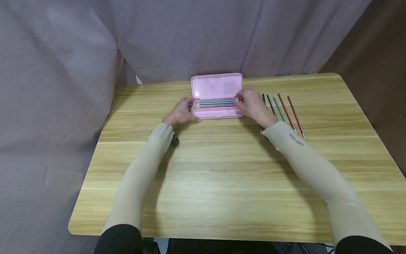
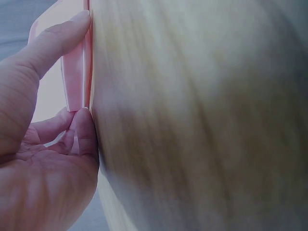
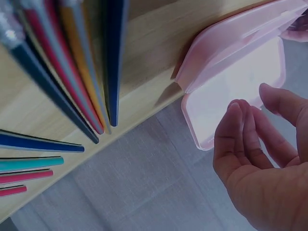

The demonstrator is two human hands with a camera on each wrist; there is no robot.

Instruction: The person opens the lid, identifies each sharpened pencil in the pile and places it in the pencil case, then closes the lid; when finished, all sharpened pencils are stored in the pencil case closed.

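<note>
A pink pencil case (image 1: 216, 113) lies open at the far middle of the wooden table (image 1: 222, 176), its lid (image 1: 216, 85) standing up. Several coloured pencils (image 1: 215, 103) lie inside. My left hand (image 1: 192, 111) holds the case's left end; in the left wrist view the hand (image 2: 83, 67) spans the pink edge (image 2: 76, 72) between a straight finger above and a digit below. My right hand (image 1: 240, 102) is at the case's right end. In the right wrist view this hand (image 3: 252, 101) is loosely curved, holds nothing, and sits just off the case (image 3: 231, 72).
Several loose pencils (image 1: 282, 111) lie in a row on the table right of the case, close to my right wrist; they fill the upper left of the right wrist view (image 3: 72, 72). A grey curtain (image 1: 190, 35) hangs behind and left of the table.
</note>
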